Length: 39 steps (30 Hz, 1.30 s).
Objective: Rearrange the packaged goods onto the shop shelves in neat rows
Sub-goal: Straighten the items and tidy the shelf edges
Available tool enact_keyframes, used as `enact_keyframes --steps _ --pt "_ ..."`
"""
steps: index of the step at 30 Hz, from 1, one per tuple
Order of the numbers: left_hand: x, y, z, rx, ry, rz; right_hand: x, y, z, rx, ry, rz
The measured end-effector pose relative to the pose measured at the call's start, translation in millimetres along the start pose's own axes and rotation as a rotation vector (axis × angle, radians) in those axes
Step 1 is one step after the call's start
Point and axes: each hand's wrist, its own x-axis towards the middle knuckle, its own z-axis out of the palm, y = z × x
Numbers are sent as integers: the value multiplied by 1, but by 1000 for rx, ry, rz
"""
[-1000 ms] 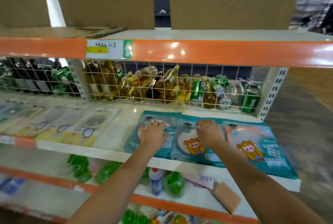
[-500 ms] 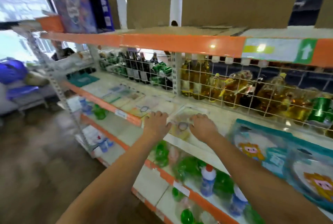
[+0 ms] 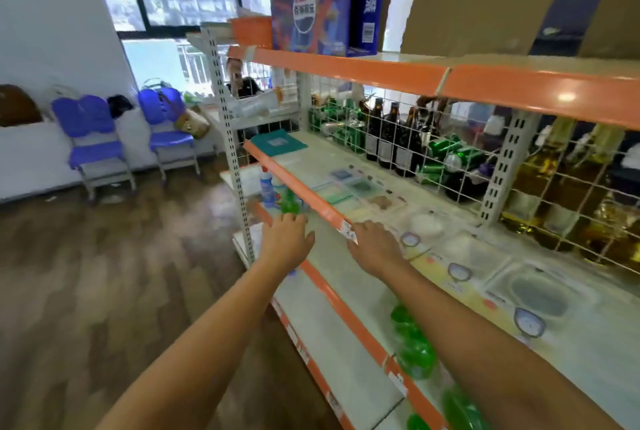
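Both hands reach out with fingers straight and holding nothing, the left hand before the shelf edge, the right hand over flat packets.

Both bare forearms reach from the bottom edge toward mid-frame, converging. The left hand is palm down, fingers extended and relaxed. The right hand, just right of it, lies likewise, empty.

white orange-edged shelf, flat clear packets in a row, teal packet at far end
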Motion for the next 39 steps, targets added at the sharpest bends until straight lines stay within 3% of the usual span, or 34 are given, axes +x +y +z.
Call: enact_keyframes --steps 12,20,31,39 --pt "140 -104 27 -30 51 -174 197 -65 33 30 -3 -154" --pt "214 -170 49 -39 -20 -234 300 -110 68 62 -78 -152" --pt "367 -286 65 -13 -38 -97 474 -163 103 170 -44 10" --pt "468 -314 86 12 -75 57 559 -159 108 260 3 163"
